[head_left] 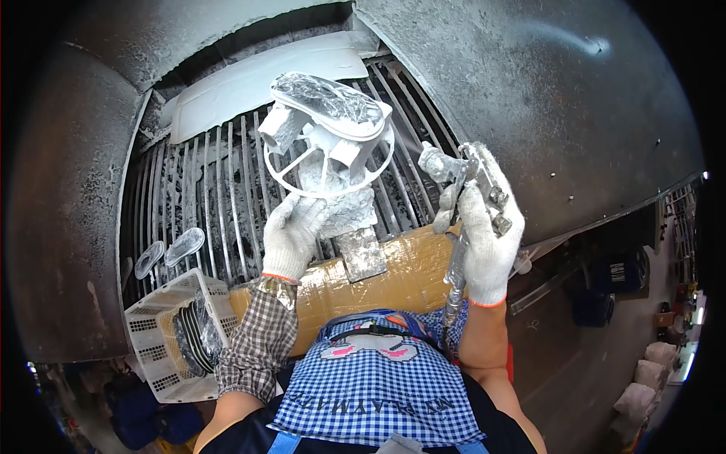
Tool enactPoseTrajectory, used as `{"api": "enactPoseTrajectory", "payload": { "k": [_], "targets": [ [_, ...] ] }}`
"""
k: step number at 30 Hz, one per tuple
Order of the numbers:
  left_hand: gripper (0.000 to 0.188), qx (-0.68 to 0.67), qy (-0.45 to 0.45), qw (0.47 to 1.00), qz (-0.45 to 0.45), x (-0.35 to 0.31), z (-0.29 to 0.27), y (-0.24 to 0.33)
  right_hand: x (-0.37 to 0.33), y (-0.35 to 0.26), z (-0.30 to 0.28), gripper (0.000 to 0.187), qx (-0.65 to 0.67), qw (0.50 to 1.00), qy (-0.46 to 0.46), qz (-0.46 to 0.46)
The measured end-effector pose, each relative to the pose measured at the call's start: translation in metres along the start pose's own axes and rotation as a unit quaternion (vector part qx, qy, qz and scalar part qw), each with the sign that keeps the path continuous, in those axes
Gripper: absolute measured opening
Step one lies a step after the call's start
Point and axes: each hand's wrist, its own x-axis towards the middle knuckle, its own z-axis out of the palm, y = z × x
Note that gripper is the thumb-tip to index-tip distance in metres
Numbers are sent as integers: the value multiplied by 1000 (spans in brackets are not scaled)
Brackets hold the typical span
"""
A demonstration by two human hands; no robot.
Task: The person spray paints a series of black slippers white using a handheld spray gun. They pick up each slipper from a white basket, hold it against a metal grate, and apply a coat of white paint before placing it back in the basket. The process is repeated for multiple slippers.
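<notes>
A white-coated round stand (pixel 384 171), with a spoked ring and blocky supports, rises over the grate. On top lies a shoe sole-shaped piece (pixel 329 105) with a white rim and crinkled clear film across it. My left hand (pixel 291 238), in a white knit glove, is closed at the stand's near rim; its fingertips are partly hidden against the crusted base (pixel 348 212). To the right, my gloved right hand (pixel 488 234) wraps round a spray gun (pixel 454 178). The gun's whitened nozzle points left toward the stand, and a hose (pixel 454 291) hangs below it.
Metal bars (pixel 227 197) form the grate between dark side panels (pixel 544 98). A pale board (pixel 227 87) lies at the back. Two soles (pixel 184 246) rest at the left, above a white crate (pixel 155 325) holding striped, film-wrapped pieces. A tape-covered brown roll (pixel 408 268) borders the front.
</notes>
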Motion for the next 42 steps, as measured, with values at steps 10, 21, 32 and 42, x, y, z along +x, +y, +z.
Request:
{"api": "enactPoseTrajectory", "payload": {
  "k": [10, 21, 32, 42],
  "targets": [
    [45, 20, 26, 998, 45, 6, -8, 28, -1, 2, 2, 53, -22, 999, -23, 5],
    [41, 17, 55, 994, 89, 22, -21, 50, 3, 8, 4, 54, -20, 998, -46, 25],
    [37, 10, 81, 995, 64, 17, -43, 35, 17, 20, 18, 55, 2, 996, -62, 65],
    [44, 16, 71, 997, 11, 0, -36, 15, 31, 39, 26, 53, 9, 997, -55, 60]
  ]
}}
